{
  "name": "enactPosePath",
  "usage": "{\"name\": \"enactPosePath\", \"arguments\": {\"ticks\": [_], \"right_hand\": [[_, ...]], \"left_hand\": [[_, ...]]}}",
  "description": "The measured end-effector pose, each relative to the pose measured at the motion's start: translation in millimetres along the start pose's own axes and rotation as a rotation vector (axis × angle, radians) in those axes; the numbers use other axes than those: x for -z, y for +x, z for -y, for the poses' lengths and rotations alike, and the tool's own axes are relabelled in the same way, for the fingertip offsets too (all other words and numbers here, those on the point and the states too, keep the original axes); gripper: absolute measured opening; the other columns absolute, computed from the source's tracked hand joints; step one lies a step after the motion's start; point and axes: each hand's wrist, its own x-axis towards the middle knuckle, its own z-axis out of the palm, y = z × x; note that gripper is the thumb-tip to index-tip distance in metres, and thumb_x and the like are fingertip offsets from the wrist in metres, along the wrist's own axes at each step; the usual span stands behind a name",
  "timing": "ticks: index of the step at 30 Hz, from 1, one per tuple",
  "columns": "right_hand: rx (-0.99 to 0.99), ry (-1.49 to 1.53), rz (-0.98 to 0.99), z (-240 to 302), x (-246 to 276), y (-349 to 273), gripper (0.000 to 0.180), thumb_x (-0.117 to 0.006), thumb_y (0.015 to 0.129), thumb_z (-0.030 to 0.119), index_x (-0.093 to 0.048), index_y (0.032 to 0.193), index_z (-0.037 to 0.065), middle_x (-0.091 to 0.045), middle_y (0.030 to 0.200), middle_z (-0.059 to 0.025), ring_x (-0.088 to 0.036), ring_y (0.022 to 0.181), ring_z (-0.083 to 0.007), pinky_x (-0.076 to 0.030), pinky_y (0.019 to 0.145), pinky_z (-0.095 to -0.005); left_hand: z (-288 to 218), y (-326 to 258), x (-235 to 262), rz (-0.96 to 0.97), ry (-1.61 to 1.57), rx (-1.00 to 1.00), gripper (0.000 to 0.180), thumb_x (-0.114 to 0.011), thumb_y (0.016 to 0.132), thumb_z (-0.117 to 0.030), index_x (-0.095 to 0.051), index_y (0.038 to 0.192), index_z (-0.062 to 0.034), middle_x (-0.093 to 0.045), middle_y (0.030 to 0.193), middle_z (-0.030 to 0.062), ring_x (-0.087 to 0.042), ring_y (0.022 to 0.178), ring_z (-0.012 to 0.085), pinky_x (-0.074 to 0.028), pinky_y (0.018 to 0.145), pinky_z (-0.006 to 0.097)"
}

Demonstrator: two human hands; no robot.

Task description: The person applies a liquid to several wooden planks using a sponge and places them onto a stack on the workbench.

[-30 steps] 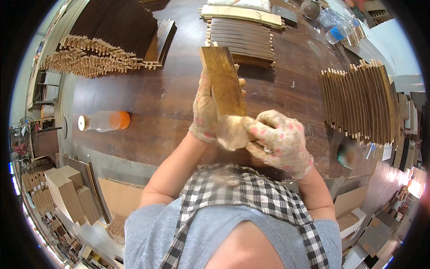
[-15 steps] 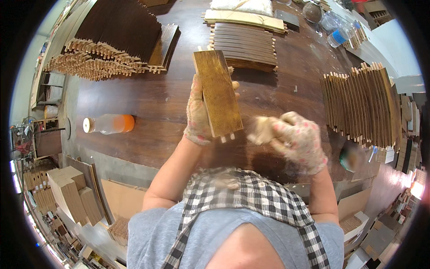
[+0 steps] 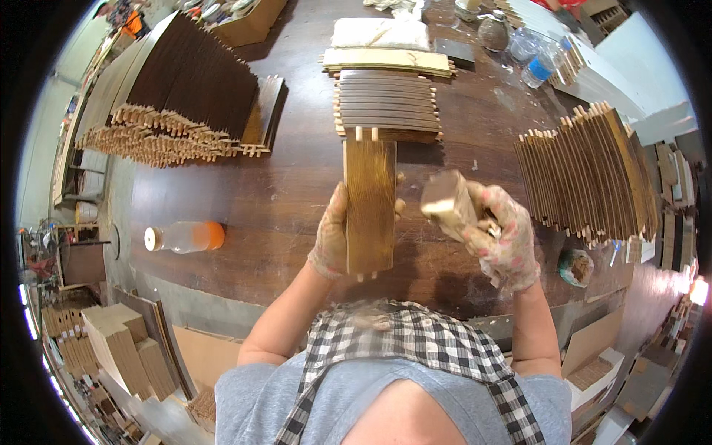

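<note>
My left hand (image 3: 332,236), in a pale cotton glove with pink dots, holds a brown-stained wooden board (image 3: 371,204) upright over the table. Pale dowel pegs stick out of both its ends. The fingers wrap behind the board and their tips show at its right edge. To the right of the board, and apart from it, my gloved right hand (image 3: 506,236) is closed on a blurred brown-and-cream block-like thing (image 3: 443,202). Its exact kind does not show. Straight ahead, a stack of similar pegged boards (image 3: 387,102) lies beyond the held one.
Pegged boards (image 3: 189,81) are stacked high at the left, and a leaning row (image 3: 586,174) stands at the right. A bottle of orange liquid (image 3: 185,236) lies on the brown table (image 3: 245,200). A small tub with brown contents (image 3: 576,267) sits near the right front edge.
The board has swung from a tilt to nearly straight and come lower in the view. The right hand has turned the block-like thing, showing its brown face. The view has shifted slightly.
</note>
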Motion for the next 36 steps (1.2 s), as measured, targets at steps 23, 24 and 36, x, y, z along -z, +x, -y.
{"name": "enactPosePath", "arguments": {"ticks": [23,24,36], "right_hand": [[0.23,0.189,-0.192,8,-41,19,0.044,-0.077,0.082,0.023,-0.064,0.118,0.001,-0.068,0.1,-0.0127,-0.07,0.089,-0.0197,-0.06,0.067,-0.0288],[0.445,0.02,-0.229,8,-58,19,0.044,-0.077,0.082,0.027,-0.065,0.117,0.003,-0.069,0.097,-0.0128,-0.07,0.087,-0.0206,-0.06,0.066,-0.0301],[0.158,0.522,-0.482,-53,-57,84,0.049,-0.072,0.092,0.023,-0.046,0.129,0.004,-0.066,0.104,-0.0148,-0.072,0.08,-0.0182,-0.061,0.056,-0.0252]], "left_hand": [[27,-2,7,0.053,-0.187,0.182,0.067,-0.047,0.1,-0.056,-0.042,0.145,-0.007,-0.052,0.139,0.0148,-0.061,0.115,0.025,-0.056,0.094,0.037],[32,0,9,0.066,-0.209,0.166,0.063,-0.046,0.101,-0.053,-0.043,0.144,-0.0071,-0.054,0.137,0.0143,-0.059,0.116,0.024,-0.055,0.095,0.037],[17,-9,-20,-0.04,0.151,0.238,0.066,-0.041,0.102,-0.059,-0.05,0.139,-0.006,-0.063,0.119,0.0105,-0.064,0.102,0.021,-0.055,0.088,0.036]]}}
